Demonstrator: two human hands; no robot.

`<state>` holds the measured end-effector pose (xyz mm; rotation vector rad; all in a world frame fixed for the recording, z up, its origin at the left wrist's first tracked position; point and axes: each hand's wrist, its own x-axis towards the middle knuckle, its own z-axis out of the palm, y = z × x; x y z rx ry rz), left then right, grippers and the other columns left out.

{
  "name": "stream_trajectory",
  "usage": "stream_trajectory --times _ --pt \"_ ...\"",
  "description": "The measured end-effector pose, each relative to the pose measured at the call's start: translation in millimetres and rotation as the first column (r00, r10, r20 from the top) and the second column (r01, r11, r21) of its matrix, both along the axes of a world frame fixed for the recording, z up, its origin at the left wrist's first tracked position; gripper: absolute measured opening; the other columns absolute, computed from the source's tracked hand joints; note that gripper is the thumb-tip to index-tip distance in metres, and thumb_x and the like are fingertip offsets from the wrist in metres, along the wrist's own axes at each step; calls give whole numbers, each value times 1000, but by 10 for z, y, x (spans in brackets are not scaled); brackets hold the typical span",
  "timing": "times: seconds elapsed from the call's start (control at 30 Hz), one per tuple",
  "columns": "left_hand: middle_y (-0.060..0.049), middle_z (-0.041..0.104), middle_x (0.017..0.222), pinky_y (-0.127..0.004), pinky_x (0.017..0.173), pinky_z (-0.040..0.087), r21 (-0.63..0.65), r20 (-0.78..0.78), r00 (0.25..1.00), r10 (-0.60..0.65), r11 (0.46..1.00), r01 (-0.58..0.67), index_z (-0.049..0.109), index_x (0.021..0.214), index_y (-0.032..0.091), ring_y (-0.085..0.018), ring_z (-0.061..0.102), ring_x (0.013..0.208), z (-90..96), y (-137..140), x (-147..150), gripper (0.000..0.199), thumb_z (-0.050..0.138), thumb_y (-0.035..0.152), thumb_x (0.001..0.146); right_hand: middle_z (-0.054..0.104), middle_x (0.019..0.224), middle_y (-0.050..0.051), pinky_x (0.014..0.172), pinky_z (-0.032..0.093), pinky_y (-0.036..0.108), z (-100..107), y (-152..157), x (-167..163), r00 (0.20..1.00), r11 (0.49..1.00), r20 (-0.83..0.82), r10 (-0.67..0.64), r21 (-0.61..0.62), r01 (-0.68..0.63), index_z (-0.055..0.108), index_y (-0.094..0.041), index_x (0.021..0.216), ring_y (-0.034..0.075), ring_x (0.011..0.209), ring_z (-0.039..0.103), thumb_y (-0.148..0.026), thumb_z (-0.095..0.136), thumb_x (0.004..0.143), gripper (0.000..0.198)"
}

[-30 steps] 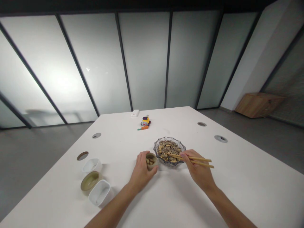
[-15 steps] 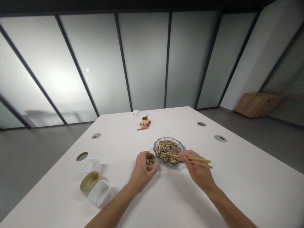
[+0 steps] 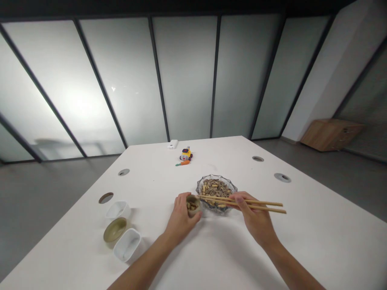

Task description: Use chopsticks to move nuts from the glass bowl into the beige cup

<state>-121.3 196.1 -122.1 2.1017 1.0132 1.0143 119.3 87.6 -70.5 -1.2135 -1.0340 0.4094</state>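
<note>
My left hand (image 3: 182,217) is wrapped round a small greenish-brown cup (image 3: 194,211), tilted a little to the right. Several peanuts (image 3: 191,206) lie inside it. Close by on the right is a glass bowl (image 3: 202,182) with a scalloped rim, filled with striped sunflower seeds and peanuts (image 3: 215,187). My right hand (image 3: 254,216) grips a pair of wooden chopsticks (image 3: 266,204) at the bowl's right edge. Their tips reach left across the bowl to the cup's rim. Whether anything is pinched between the tips is too small to tell.
On the left stand two white dishes (image 3: 117,210) and an olive bowl (image 3: 108,238). Farther back are a yellow toy vehicle (image 3: 186,154), a toy carrot (image 3: 183,163) and a white box-shaped device (image 3: 172,144). Round holes (image 3: 106,197) pierce the white table (image 3: 217,257) near its sides.
The chopstick tips have moved left, from among the seeds and peanuts in the glass bowl to the cup's rim. My left hand still holds the cup in about the same place.
</note>
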Motion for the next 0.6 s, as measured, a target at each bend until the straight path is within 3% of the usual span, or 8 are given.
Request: stream_trajectory --times 0.2,0.37,0.6 --pt "-13 69 137 -53 118 56 8 1 1000 8 1000 -8 61 139 24 -33 67 130 -25 15 -8 60 82 27 83 85 99 11 91 71 46 -113 41 2 978 995 183 -98 6 99 89 -27 96 30 95 81 -80 70 99 57" --pt "-13 69 137 -53 119 55 -2 0 1000 -1 1000 1 61 139 24 -33 66 131 -16 12 -14 60 82 26 83 87 102 11 97 70 50 -186 98 5 964 999 261 -51 -3 54 90 -28 100 31 98 82 -78 70 101 54" --pt "-13 69 138 -53 119 56 12 8 1000 -5 1000 5 61 140 24 -33 66 130 -20 17 -16 60 82 26 84 86 96 11 91 69 47 -190 127 -22 954 999 298 -30 -11 35 86 -25 87 30 90 81 -76 68 103 55"
